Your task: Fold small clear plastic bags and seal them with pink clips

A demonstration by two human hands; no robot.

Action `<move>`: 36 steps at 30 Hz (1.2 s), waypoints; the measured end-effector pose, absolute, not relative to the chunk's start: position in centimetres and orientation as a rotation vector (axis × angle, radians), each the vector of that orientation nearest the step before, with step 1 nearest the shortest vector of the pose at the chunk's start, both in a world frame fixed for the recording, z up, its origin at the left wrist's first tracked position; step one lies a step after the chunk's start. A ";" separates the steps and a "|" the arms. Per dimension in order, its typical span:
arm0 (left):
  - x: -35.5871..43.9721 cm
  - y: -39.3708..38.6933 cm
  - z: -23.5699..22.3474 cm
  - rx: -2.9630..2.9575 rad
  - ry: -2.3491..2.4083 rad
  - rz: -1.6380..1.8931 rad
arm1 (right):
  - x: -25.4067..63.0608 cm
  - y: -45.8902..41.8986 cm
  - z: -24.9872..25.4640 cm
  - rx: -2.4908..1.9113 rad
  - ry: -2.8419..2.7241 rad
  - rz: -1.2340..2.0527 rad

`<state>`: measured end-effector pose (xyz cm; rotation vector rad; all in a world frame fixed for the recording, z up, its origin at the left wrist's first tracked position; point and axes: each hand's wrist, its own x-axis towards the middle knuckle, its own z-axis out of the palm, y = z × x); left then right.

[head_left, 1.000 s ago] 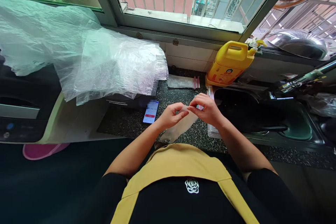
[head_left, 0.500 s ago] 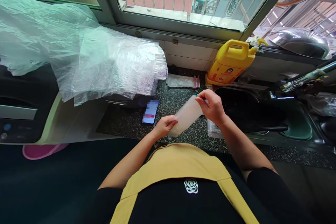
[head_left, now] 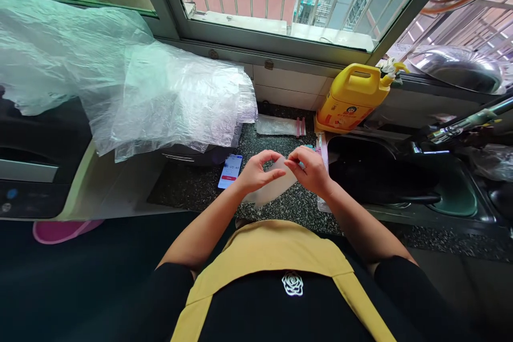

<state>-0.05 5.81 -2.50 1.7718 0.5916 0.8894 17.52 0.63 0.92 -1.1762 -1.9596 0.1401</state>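
Observation:
A milky, translucent plastic bag (head_left: 276,187) slants over the speckled counter, its upper part partly hidden by my fingers. My right hand (head_left: 310,170) is closed in a pinch on its upper end. Beside it, my left hand (head_left: 262,172) is curved, thumb and forefinger apart at the bag's upper left side; its other fingers are mostly hidden. Something teal shows just behind my right hand. Close to my left wrist lies a phone (head_left: 230,171) with a lit screen. Past my right hand, part of a clear plastic container (head_left: 323,203) shows at the sink's edge.
A flat clear packet with pink clips (head_left: 280,126) lies at the back of the counter (head_left: 192,184). A yellow jug (head_left: 352,99) stands behind the sink (head_left: 460,197), which holds a black pan. Plastic sheeting (head_left: 172,101) covers things at left. A tap (head_left: 452,131) reaches in from the right.
My left hand has moved up from the bag's lower end to near my right hand, its thumb and forefinger spreading. My right hand and the bag have shifted down and left.

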 end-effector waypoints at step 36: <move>1.6 4.5 -2.3 1.616 0.653 1.107 | 17.4 -0.5 0.8 -1.340 -1.669 0.267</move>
